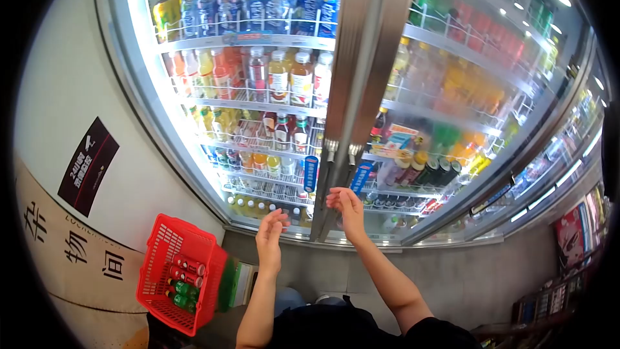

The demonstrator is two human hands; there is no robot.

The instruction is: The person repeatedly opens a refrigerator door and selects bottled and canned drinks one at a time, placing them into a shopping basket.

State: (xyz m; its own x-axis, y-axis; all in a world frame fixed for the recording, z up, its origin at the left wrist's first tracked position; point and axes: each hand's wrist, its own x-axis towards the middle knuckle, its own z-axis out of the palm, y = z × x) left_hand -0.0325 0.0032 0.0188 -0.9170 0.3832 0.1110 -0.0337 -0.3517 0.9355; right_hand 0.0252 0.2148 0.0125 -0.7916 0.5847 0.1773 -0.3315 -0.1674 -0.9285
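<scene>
My left hand [270, 236] is raised in front of the glass cooler, with its fingers loosely bent and nothing in it. My right hand [349, 210] is held a little higher, before the lower ends of the two metal door handles [342, 126]. Its fingers are partly curled, apart from the thumb, and it is empty. Both cooler doors look shut. Behind the left door stand shelves of blue-capped water bottles [255, 3] and juice bottles [279, 76]. The right door [452, 90] is partly fogged over more bottles.
A red shopping basket [150, 268] stands at the lower left, holding red cans [187, 271] and green bottles [183, 294]. A white wall [71, 71] with a dark sign [88, 167] borders the cooler. Stocked racks [549, 300] stand at the lower right on the grey floor [445, 271].
</scene>
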